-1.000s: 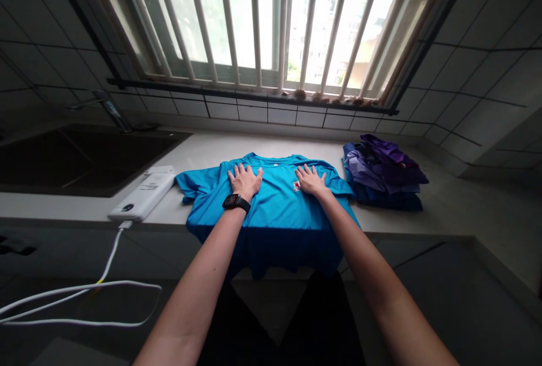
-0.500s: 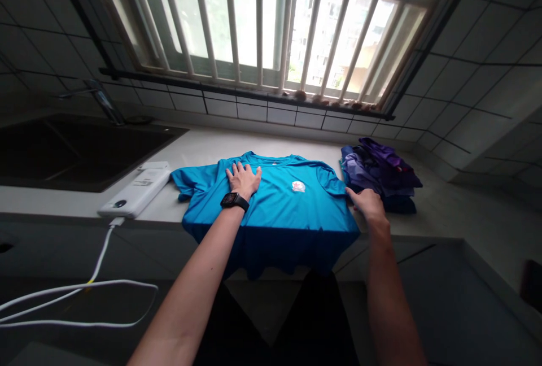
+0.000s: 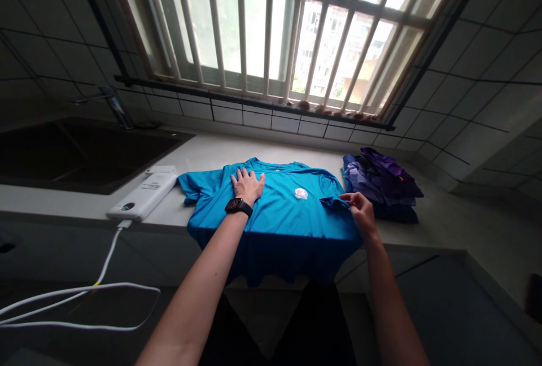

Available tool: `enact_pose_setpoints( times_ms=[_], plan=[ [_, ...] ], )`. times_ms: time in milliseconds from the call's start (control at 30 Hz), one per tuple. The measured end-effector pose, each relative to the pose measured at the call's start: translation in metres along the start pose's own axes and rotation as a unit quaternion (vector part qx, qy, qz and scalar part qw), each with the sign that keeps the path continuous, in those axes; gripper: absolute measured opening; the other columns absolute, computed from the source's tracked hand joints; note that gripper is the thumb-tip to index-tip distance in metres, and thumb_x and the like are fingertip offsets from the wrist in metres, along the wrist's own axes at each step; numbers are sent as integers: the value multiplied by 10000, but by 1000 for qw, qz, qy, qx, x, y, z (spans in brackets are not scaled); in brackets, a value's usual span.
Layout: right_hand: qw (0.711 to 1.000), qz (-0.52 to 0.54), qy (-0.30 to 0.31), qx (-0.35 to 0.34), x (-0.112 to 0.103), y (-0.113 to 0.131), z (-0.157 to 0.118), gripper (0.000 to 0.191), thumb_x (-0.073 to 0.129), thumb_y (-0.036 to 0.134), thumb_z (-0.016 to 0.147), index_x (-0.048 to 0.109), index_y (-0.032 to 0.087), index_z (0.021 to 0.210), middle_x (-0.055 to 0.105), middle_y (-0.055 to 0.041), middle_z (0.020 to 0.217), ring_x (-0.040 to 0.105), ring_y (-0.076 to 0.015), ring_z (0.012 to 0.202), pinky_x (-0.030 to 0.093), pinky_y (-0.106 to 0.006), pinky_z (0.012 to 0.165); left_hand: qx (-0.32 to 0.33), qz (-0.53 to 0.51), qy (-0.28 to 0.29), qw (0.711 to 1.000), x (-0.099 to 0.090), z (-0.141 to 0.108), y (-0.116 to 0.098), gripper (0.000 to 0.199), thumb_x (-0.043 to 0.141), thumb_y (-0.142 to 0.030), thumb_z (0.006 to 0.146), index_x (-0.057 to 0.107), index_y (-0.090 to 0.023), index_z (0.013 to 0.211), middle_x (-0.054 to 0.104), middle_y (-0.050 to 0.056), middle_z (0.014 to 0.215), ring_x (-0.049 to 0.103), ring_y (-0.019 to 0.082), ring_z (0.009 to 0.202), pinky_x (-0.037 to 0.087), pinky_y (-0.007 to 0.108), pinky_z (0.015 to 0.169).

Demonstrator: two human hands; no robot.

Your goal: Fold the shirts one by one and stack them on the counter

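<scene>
A blue T-shirt (image 3: 279,213) with a small white and red chest print lies spread on the white counter, its lower part hanging over the front edge. My left hand (image 3: 248,185), with a black watch on the wrist, rests flat on the shirt's upper left area, fingers spread. At the right side, my right hand (image 3: 359,208) pinches the edge of the shirt's right sleeve, which is bunched toward the body. Just beyond that hand sits a stack of folded clothes (image 3: 381,182) in purple and dark blue.
A white power bank (image 3: 144,195) with a white cable (image 3: 108,258) lies left of the shirt, near the counter's front edge. Farther left are a dark sink (image 3: 84,151) and a faucet (image 3: 116,107). A barred window (image 3: 271,33) rises behind the counter (image 3: 203,151).
My right hand has closed on the right sleeve's edge and drawn it slightly inward. My left hand stays flat on the shirt. The camera view has shifted slightly.
</scene>
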State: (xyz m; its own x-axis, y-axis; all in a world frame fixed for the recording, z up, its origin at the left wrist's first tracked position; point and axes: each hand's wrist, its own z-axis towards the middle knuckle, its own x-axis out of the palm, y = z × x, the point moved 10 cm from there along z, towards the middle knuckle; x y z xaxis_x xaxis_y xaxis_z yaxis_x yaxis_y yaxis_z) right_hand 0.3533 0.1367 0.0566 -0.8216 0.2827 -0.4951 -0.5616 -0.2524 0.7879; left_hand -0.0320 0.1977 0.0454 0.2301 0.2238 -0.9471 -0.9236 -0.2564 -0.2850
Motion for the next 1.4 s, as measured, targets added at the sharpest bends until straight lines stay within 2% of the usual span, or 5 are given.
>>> enact_pose_setpoints(
  times_ms=[300,600,900,1133,1400],
  plan=[
    [966,-243,75,-42,34,25,-1,266,689,352,851,784,234,1068,739,-112,1203,658,-305,1167,506,-426,1022,1,7,6,1000,-1,-1,-1,700,245,-457,1051,514,-33,1540,380,241,1676,310,386,1580,226,586,1286],
    [984,-140,-111,-19,-8,46,11,360,373,194,923,704,175,1063,726,-196,1224,670,-291,1165,476,-412,1059,1,5,9,1000,1,1,1,712,242,-471,1046,517,-41,1542,380,238,1677,307,393,1580,233,596,1284],
    [1000,3,-23,14,11,36,18,473,344,143,826,626,177,1204,796,-111,855,758,-290,986,536,-442,997,1,3,7,1000,1,0,0,703,244,-468,1049,540,-39,1520,390,237,1673,313,389,1578,229,585,1287],
    [954,-213,187,-96,73,39,-3,543,412,364,1001,596,221,1491,489,-89,1644,405,-259,1548,358,-465,1248,0,5,-1,1000,0,0,1,689,250,-468,1049,560,-56,1505,406,234,1665,328,383,1572,242,580,1282],
    [891,-375,255,-18,91,31,11,545,251,349,1110,532,199,1551,415,-134,1680,348,-300,1578,238,-624,1275,4,10,4,1000,1,0,1,701,254,-481,1051,537,-49,1526,396,237,1668,318,389,1576,244,574,1282]
  ],
)
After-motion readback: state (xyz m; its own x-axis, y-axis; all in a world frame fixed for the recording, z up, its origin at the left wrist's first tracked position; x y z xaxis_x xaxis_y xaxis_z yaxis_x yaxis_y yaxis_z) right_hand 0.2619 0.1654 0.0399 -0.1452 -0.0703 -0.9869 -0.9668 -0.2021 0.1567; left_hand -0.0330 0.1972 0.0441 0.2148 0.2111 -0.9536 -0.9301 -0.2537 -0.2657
